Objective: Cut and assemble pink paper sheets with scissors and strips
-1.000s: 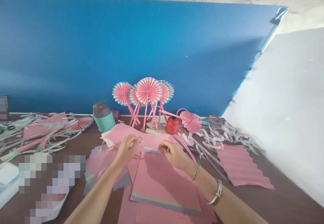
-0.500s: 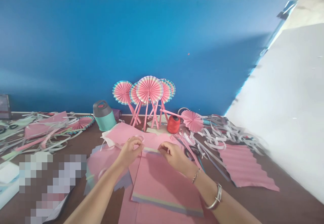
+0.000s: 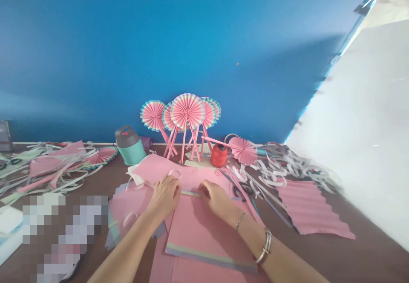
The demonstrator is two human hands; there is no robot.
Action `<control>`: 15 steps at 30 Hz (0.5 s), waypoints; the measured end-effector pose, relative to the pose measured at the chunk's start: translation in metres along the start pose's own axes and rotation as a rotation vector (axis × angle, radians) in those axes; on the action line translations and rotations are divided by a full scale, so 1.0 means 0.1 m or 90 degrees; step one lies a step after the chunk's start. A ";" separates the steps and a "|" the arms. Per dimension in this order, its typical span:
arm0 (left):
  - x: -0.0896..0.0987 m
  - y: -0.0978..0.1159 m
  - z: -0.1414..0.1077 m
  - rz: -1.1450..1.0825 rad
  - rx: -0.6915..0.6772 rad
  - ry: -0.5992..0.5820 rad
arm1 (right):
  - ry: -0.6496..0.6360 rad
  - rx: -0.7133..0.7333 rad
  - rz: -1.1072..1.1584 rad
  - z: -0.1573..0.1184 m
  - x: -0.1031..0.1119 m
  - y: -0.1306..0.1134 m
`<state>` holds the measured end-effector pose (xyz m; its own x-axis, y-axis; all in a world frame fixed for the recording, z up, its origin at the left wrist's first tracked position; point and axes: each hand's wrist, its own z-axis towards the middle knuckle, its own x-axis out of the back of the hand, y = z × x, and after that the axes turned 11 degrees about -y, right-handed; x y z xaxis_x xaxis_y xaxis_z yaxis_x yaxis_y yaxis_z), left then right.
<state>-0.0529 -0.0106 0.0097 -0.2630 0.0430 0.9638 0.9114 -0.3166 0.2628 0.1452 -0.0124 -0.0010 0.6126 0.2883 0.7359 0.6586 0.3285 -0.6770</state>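
Note:
A pink paper sheet (image 3: 214,232) with pale green and lilac stripes along its near edge lies over other pink sheets. At its far left corner, my left hand (image 3: 166,191) has its fingers curled down on the striped edge. My right hand (image 3: 212,195) pinches the same far edge farther right, its fingertips pressed together. The palms hide part of the paper. Just beyond my left hand, a small curl of pink strip (image 3: 175,173) lies on a flat pink sheet (image 3: 159,163).
Pink pleated fans (image 3: 187,111) stand on sticks by the blue board (image 3: 191,40). Nearby are a teal container (image 3: 132,151), a red thread spool (image 3: 219,155), scissors (image 3: 244,189) and curly paper strips (image 3: 271,168). A pleated pink sheet (image 3: 315,208) lies right.
My left hand has turned over, knuckles up, and come down closer onto the sheet's far edge. My right hand has shifted slightly left and lower. The camera view has moved a little.

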 end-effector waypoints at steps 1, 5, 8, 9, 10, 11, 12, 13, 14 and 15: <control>-0.01 0.00 0.00 0.006 0.001 -0.006 | 0.000 -0.003 -0.006 0.00 0.00 0.00; -0.03 0.00 0.01 0.024 0.011 -0.020 | -0.001 -0.021 -0.023 0.00 0.01 -0.02; -0.04 0.00 0.02 0.037 0.024 -0.028 | 0.000 -0.026 -0.023 0.01 0.01 -0.03; -0.04 0.00 0.02 0.040 0.028 -0.032 | 0.000 -0.026 -0.023 0.01 0.00 -0.03; -0.04 0.01 0.02 0.042 0.031 -0.033 | -0.002 -0.027 -0.023 0.01 0.00 -0.03; -0.04 0.01 0.03 0.044 0.033 -0.035 | -0.003 -0.030 -0.024 0.01 0.00 -0.03; -0.04 0.02 0.03 0.045 0.033 -0.037 | -0.004 -0.033 -0.026 0.01 0.00 -0.04; -0.04 0.02 0.03 0.046 0.033 -0.038 | -0.005 -0.035 -0.029 0.02 0.01 -0.04; -0.03 0.02 0.03 0.047 0.032 -0.039 | -0.005 -0.037 -0.031 0.02 0.01 -0.04; -0.03 0.03 0.03 0.049 0.031 -0.041 | -0.005 -0.038 -0.034 0.02 0.01 -0.04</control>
<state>-0.0486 -0.0090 0.0076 -0.1728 0.0817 0.9816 0.9428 -0.2749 0.1888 0.1422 -0.0121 0.0024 0.5730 0.2791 0.7706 0.7150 0.2893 -0.6364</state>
